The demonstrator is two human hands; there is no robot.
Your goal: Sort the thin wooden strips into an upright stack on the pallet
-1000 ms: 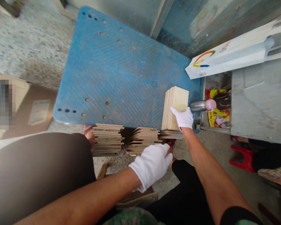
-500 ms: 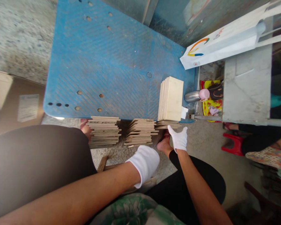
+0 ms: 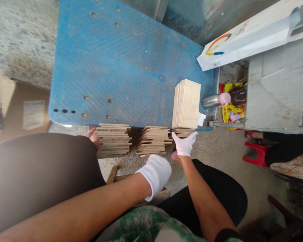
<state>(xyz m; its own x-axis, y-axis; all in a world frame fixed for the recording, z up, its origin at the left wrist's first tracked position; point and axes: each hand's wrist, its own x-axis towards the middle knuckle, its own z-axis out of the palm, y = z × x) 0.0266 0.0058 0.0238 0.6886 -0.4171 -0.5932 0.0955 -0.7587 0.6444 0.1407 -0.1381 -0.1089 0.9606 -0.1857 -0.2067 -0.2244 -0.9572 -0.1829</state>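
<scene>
My right hand (image 3: 184,144), in a white glove, is spread with thumb and fingers apart at the near edge of a low stack of thin wooden boards (image 3: 183,132). Whether it touches them I cannot tell. Just beyond, a block of pale wooden boards (image 3: 190,104) stands on the blue plastic table (image 3: 121,67). Nearer my body is my left hand (image 3: 156,174), also white-gloved; its fingers are hidden from view. Two more stacks of boards line the table's near edge, a middle stack (image 3: 154,139) and a left stack (image 3: 113,140).
A white paper bag (image 3: 242,40) lies at the right rear. Beside the table are a metal flask with a pink lid (image 3: 213,101) and a grey surface (image 3: 275,90). A cardboard box (image 3: 27,107) is at left. Another person sits near a red stool (image 3: 256,154).
My right hand has moved left and slightly forward to the boards, its thumb and fingers wider apart. My left hand stays almost where it was. The view has shifted slightly.
</scene>
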